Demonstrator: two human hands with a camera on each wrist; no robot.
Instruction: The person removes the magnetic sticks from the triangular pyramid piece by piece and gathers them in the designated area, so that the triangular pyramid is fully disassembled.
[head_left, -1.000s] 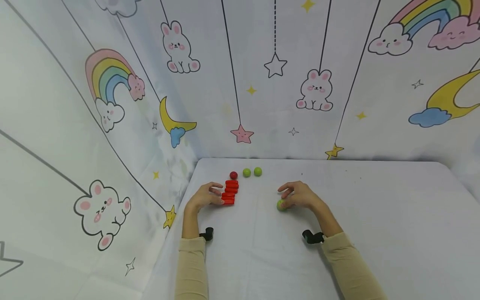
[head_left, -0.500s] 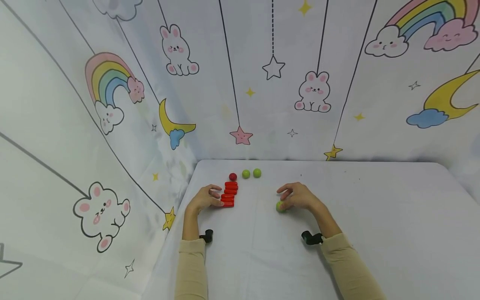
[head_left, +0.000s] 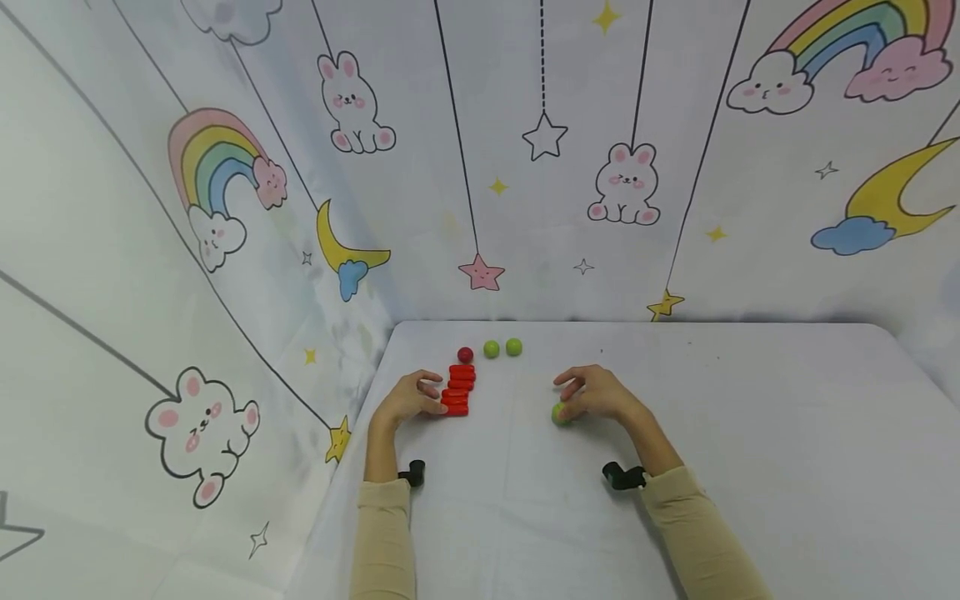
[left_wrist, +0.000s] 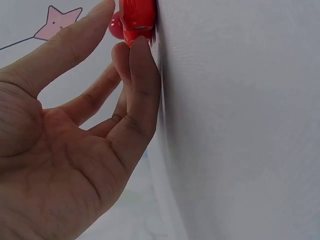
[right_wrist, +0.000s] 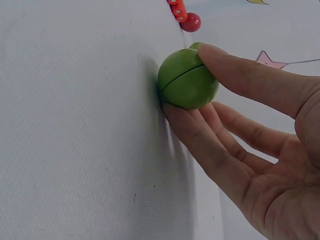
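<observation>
My right hand (head_left: 600, 392) pinches a green ball (right_wrist: 187, 82) between thumb and finger, low over the white table. A dark seam line runs round the ball. My left hand (head_left: 408, 396) is at the left ends of several short red cylinder-like pieces (head_left: 457, 392) lying in a row. In the left wrist view, its fingertips (left_wrist: 141, 45) overlap the end of the nearest red piece (left_wrist: 137, 15), while a gap shows between the thumb and that piece. The fingers are loosely bent and do not wrap round it.
Behind the red row lie a dark red ball (head_left: 465, 355) and two green balls (head_left: 491, 349), near the back edge of the white table (head_left: 720, 467). A white cloth wall (head_left: 525, 208) printed with rabbits and stars rises behind and at the left. Both wrists wear black cameras.
The head view has shifted slightly, moving the scene a little down and left. Both hands, the held green ball and the red pieces otherwise keep their places.
</observation>
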